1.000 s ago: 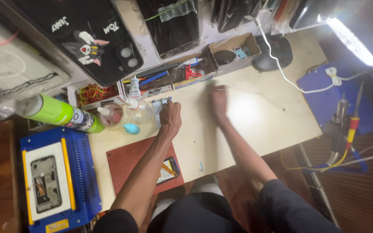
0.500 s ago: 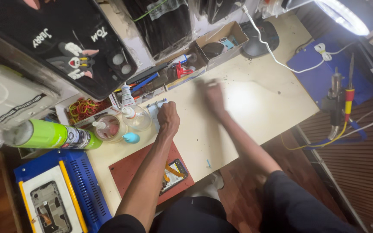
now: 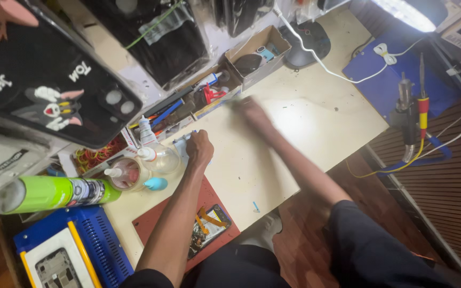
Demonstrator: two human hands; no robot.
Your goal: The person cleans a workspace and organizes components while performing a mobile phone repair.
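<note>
From my seat, the far left holds a blue machine [image 3: 76, 250] at the near left corner of the surface [image 3: 316, 128], with a green spray can [image 3: 54, 193] lying on its side just behind it, its long axis running left to right and its cap end pointing left. Next come two small clear squeeze bottles [image 3: 153, 152], upright, nozzles up, close to the back edge. A brown mat [image 3: 158, 224] sits at the near edge with an opened phone [image 3: 209, 229] on it.

My left hand [image 3: 199, 149] rests just right of the bottles, its fingers curled narrow around something small with a bit of blue showing; I cannot tell what it is. That object sits near the back edge, left of centre, and its axis is hidden by the fist.

My right hand [image 3: 251, 111] is blurred, reaching toward the tool tray [image 3: 188, 104] along the back edge; whether its fingers are wide or closed I cannot tell. The tools there lie slantwise. The right hand is nearer to them.
</note>
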